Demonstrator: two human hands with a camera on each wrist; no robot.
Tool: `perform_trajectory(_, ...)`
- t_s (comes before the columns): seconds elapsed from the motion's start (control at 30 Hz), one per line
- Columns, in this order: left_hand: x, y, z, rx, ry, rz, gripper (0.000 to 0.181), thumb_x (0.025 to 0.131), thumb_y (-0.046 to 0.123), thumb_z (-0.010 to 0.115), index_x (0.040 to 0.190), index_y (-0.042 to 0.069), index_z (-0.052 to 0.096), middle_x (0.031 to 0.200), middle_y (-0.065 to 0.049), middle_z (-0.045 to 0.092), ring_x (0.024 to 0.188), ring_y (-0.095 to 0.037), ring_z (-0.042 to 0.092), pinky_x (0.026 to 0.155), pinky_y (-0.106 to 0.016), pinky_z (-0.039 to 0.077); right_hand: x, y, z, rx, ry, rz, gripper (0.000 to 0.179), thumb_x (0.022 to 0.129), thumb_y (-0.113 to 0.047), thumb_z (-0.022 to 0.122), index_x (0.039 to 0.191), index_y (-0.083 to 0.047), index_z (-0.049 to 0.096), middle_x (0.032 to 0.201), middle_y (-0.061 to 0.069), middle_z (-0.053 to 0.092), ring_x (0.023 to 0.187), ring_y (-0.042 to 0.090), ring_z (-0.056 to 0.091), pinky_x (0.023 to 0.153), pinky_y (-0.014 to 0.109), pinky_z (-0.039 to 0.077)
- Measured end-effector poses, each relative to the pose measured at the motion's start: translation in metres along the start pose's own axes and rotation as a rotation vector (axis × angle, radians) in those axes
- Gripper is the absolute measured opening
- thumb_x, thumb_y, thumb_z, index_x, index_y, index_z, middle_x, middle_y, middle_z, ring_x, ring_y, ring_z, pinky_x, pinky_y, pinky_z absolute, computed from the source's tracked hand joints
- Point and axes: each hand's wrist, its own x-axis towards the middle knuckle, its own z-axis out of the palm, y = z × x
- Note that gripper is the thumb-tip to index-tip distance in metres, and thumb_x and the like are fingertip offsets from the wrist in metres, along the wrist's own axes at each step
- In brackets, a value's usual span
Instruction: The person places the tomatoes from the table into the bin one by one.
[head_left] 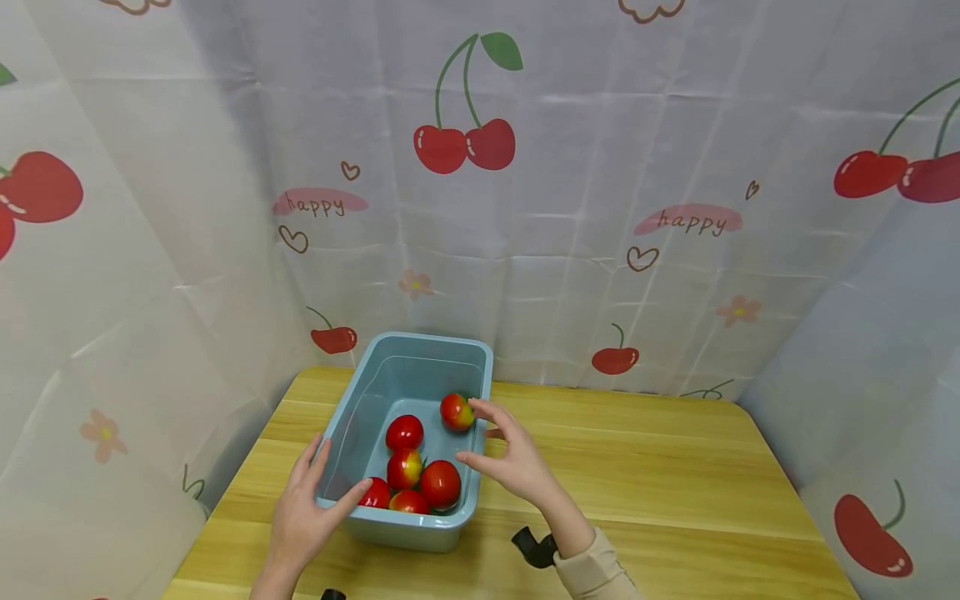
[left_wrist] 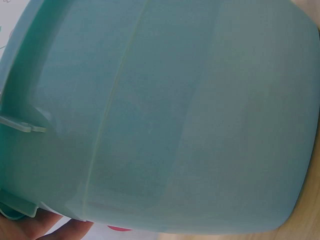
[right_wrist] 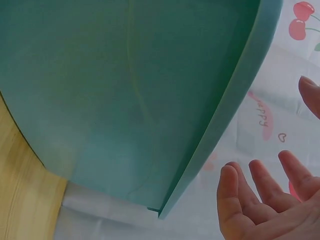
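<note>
A light blue plastic bin [head_left: 405, 531] stands on the table and holds several round red fruits, some patched with yellow. Most lie together at its near end; one red-and-yellow fruit [head_left: 455, 412] sits apart by the right wall. My left hand [head_left: 296, 510] is at the near left corner, fingers extended along the left side and thumb over the front rim. Above the right rim is my right hand [head_left: 521, 458], thumb and fingers spread, with no object between them. Its fingertips appear close to the lone fruit; contact cannot be told. The right wrist view shows this hand [right_wrist: 272, 210] beside the bin's outer wall [right_wrist: 95, 100].
The wooden table [head_left: 645, 475] extends to the right of the bin. A white curtain [head_left: 555, 275] printed with cherries hangs behind and on both sides. Small black devices [head_left: 534, 547] sit by the wrists.
</note>
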Motion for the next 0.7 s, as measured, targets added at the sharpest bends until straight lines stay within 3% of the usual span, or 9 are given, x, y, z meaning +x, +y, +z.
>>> perform_trajectory(0.7,0.002,-0.0001,-0.0003,-0.003,-0.021,-0.015,0.088,0.076,0.052,0.071,0.142,0.004,0.039,0.149,-0.011,0.028,0.127,-0.037,0.034,0.089,-0.063,0.041,-0.0013,0.0076,-0.0025,0.027,-0.006,0.004,0.057,0.084,-0.007,0.07,0.135,-0.004,0.046,0.137,0.014,0.045,0.123,0.034,0.045,0.096,0.054,0.041)
